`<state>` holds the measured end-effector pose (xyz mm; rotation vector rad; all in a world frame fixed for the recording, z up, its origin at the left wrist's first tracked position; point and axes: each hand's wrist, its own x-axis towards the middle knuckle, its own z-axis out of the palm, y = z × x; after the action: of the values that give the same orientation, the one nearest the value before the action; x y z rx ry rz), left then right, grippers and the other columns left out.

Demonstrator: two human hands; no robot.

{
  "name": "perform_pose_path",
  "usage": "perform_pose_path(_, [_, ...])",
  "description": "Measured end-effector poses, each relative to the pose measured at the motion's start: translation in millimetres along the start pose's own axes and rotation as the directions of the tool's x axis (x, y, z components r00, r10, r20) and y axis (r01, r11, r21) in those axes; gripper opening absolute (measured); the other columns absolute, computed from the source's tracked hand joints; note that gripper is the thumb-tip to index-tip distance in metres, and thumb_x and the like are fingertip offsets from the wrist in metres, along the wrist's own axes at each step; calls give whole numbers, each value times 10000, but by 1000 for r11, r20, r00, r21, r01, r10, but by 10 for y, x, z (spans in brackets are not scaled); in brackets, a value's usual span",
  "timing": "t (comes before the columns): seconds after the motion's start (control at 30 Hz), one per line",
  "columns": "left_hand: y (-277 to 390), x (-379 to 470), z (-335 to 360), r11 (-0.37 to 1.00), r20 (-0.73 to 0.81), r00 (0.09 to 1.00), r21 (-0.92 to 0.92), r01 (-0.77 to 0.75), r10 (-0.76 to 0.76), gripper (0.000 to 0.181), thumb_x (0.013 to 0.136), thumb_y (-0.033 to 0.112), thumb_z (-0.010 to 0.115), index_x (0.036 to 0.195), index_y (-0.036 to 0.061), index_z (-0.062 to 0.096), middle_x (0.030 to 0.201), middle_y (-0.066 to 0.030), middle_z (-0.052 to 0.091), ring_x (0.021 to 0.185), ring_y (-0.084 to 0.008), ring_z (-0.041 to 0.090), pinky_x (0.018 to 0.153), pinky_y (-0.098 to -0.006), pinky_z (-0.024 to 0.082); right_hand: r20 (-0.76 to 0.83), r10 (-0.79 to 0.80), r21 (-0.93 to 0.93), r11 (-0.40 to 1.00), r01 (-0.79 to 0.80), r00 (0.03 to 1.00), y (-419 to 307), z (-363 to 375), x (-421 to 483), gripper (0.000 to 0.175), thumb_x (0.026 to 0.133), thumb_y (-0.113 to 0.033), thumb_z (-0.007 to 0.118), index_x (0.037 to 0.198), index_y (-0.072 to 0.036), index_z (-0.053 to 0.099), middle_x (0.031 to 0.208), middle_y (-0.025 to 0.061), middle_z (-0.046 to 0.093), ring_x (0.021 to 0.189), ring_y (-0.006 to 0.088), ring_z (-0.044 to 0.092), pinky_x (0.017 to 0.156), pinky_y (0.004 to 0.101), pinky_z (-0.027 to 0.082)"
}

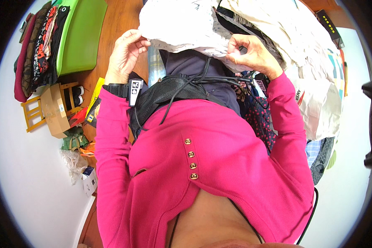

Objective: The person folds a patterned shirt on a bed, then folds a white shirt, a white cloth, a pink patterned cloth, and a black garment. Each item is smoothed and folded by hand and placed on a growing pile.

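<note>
A white cloth with small dark spots spreads in front of me at the top of the view, over my dark trousers. My left hand pinches its near left edge between thumb and fingers. At the near right edge, my right hand grips the cloth with thumb and forefinger curled into a ring. Between the hands the edge sags slightly. What kind of textile it is, I cannot tell. A black mesh waist bag with black cables lies across my waist, below the cloth.
Cream fabric and a white plastic bag are heaped at the right, near dark dotted cloth. Folded clothes stand beside a green plastic chair at the left. A cardboard box and yellow wooden frame are lower left.
</note>
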<state>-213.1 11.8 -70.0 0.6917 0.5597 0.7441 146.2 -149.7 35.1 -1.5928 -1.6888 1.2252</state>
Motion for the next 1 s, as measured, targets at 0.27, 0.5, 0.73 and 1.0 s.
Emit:
perform_pose_path(0.27, [125, 107, 261, 987, 89, 996, -159, 23, -9, 206, 981, 173, 666, 1118, 20, 682, 1095, -150, 741, 1012, -295, 723, 843, -382, 552, 39, -205, -294, 933, 207, 978, -150, 189, 94, 361, 770, -309, 819, 994, -61, 682, 766, 53, 646, 721, 176, 636, 669, 318, 511])
perform_pose_path(0.5, [420, 301, 829, 991, 288, 958, -132, 22, 17, 226, 989, 167, 651, 1154, 15, 680, 1186, -161, 720, 1111, -319, 701, 955, -434, 547, -245, -579, -690, 668, 280, 778, -335, 524, 863, 554, 797, -412, 802, 1205, -83, 622, 910, 117, 690, 807, 314, 700, 736, 400, 556])
perform_pose_path(0.73, [614, 293, 1135, 991, 201, 979, 126, -39, 13, 283, 986, 204, 687, 1203, 26, 655, 1245, -103, 702, 1180, -271, 653, 1046, -368, 497, -197, -394, -302, 896, 327, 898, -467, 75, 982, 234, 891, -206, 680, 994, 4, 672, 784, 52, 626, 740, 160, 589, 668, 312, 485])
perform_pose_path(1.0, [-255, 227, 961, 296, 502, 862, 815, -498, 69, 450, 787, 111, 823, 1220, 89, 702, 1266, -100, 651, 1201, -259, 602, 1021, -348, 477, -25, -830, -741, 389, 547, 557, -467, -327, 1221, 288, 1021, -213, 485, 877, -10, 630, 751, 29, 562, 719, 127, 498, 660, 344, 432])
